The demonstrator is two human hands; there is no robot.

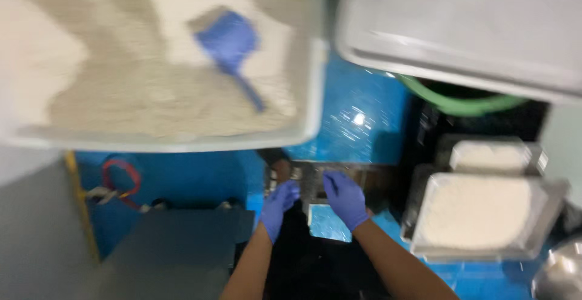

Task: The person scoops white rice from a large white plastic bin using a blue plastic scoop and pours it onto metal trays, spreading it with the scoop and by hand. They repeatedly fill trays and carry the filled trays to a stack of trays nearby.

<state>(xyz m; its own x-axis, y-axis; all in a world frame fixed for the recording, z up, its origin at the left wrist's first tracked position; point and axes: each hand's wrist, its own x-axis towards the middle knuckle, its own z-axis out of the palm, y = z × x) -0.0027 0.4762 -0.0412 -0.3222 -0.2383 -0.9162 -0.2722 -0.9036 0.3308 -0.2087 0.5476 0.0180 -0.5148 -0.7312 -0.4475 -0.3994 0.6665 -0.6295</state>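
A food-production workshop: a big tub of flour (151, 94) with a blue scoop (230, 42), filled metal trays (485, 215), blue floor (357, 118).

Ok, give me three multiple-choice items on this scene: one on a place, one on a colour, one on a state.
1. Where does the scoop lie?
A. in the big tub of powder
B. on the floor
C. in the right hand

2. What colour are the gloves on both hands?
A. yellow
B. blue-purple
C. white

3. How is the nearest tray at right?
A. empty
B. upside down
C. filled with white powder

Answers: 1 A, the scoop rests on the powder in the tub. 2 B, the left hand and right hand both wear blue-purple gloves. 3 C, white powder covers the tray inside.
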